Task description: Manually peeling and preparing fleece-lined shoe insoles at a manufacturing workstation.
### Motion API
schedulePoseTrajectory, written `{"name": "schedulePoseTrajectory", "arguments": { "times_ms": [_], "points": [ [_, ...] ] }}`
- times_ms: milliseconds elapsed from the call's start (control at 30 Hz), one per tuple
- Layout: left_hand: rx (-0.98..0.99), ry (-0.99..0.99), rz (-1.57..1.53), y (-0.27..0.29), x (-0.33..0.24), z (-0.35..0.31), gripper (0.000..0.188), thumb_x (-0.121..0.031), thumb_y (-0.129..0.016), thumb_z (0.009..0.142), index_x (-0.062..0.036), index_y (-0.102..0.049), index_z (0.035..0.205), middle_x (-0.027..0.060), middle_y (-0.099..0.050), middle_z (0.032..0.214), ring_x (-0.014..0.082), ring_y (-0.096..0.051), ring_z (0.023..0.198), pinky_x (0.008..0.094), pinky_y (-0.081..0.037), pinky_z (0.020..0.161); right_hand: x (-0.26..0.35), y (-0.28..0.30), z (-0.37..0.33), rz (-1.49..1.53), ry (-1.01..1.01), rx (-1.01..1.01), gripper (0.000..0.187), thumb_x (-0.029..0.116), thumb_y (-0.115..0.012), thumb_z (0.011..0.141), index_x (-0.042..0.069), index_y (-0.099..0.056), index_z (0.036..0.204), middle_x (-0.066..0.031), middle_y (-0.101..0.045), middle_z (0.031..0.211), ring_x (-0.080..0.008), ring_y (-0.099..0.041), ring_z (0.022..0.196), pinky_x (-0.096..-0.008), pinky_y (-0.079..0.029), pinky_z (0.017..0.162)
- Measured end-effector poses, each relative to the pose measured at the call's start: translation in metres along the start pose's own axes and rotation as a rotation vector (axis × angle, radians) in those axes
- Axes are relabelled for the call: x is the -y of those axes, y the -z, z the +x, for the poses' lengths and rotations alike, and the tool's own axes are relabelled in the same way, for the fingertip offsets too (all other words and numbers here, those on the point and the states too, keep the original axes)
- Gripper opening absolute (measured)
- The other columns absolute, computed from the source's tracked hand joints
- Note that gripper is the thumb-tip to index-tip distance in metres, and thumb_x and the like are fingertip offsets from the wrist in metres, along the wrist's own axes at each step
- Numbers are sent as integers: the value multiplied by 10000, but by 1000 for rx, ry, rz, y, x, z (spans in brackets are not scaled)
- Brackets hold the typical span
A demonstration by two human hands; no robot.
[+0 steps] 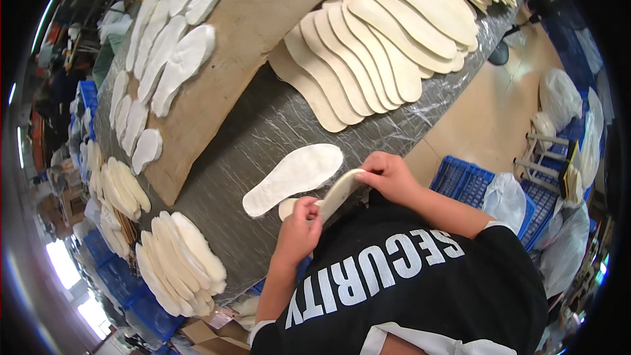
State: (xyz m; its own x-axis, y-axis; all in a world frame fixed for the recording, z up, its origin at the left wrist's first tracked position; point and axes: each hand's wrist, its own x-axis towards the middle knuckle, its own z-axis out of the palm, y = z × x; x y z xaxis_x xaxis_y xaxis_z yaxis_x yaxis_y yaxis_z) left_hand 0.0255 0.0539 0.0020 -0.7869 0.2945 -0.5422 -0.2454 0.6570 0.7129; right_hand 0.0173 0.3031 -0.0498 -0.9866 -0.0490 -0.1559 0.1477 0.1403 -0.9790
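Holding a cream insole (338, 192), the left hand (300, 229) and right hand (390, 176) pinch its ends (a white insole (293, 179) lies near).

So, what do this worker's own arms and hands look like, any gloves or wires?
The left hand and right hand are bare: no gloves, cables or wristwatch show. The forearms are uncovered too, coming out of short black sleeves with white edges. The black shirt bears large white lettering.
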Motion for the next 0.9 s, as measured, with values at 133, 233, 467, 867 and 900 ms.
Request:
{"name": "schedulePoseTrajectory", "arguments": {
  "times_ms": [133, 233, 467, 867, 900],
  "points": [
    [-238, -272, 445, 20, -24, -4, 654, -342, -793, 724, -27, -470, 1198, 162, -621, 1096, 327, -631, 958, 412, -492, 788, 6, -12, 13, 631, -609, -1, 214, 208, -679, 895, 0, -679, 846, -4, -568, 645, -84, -504, 519, -234, -413, 470],
    [-248, -418, 654, 23, -45, 1, 842, -457, -827, 588, -25, -453, 1206, 208, -482, 1282, 380, -549, 1053, 467, -439, 868, 10, -21, 17, 844, -682, -58, 201, 210, -662, 911, 19, -644, 849, -6, -568, 664, -74, -498, 524, -227, -415, 463],
    [-241, -299, 717, 22, -26, 14, 754, -209, -854, 523, -32, -462, 1143, 216, -442, 1279, 412, -504, 1074, 488, -433, 882, 10, -40, 10, 1062, -738, -126, 181, 175, -633, 931, 2, -639, 876, -7, -568, 683, -76, -516, 535, -226, -431, 473],
    [-68, -375, 644, 83, -27, 36, 482, -69, -756, 528, -41, -600, 984, 179, -507, 1197, 344, -549, 1041, 399, -465, 868, -10, -30, 7, 575, -601, 79, 417, 75, -426, 974, -27, -407, 1378, -90, -597, 868, -122, -599, 569, -260, -514, 517],
    [-41, -364, 641, 81, -23, 41, 507, -70, -759, 535, -38, -609, 1018, 179, -495, 1216, 339, -544, 1051, 401, -461, 880, -11, -32, 6, 554, -571, 97, 419, 52, -407, 967, -22, -412, 1380, -94, -595, 868, -126, -600, 569, -265, -517, 522]
  ]
}}
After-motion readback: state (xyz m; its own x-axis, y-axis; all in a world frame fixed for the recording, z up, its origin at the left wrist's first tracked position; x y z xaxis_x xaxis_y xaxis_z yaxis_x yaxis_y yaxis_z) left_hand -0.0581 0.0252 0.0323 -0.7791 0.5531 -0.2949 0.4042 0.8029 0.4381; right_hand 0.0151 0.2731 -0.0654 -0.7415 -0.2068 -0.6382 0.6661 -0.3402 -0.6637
